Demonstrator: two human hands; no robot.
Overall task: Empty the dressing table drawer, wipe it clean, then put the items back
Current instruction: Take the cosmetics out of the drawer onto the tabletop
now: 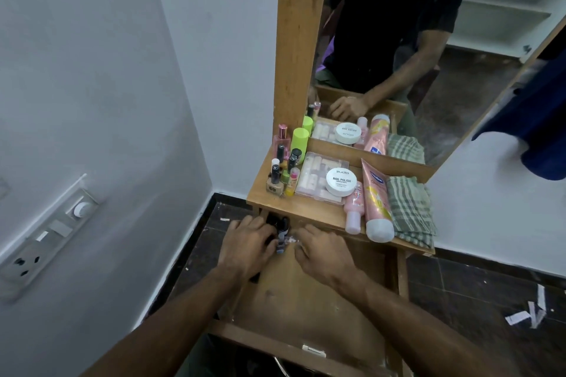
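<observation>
The open drawer [309, 300] lies nearest, pulled out toward the person, its wooden floor mostly bare. At the drawer's far left corner, under the edge of the dressing table top [321, 211], stand a few small dark bottles [280, 234], upright, their long axes vertical. The left hand [248, 246] is curled against them from the left and seems to grasp one; the right hand [323, 254] reaches in from the right, fingers bent, and whether it holds anything I cannot tell. The left hand is nearer the bottles. Above the drawer, the top is crowded: nail polishes [280, 173], a white tub [341, 182], a pink tube [376, 202], a checked cloth [410, 211], leaving little room
</observation>
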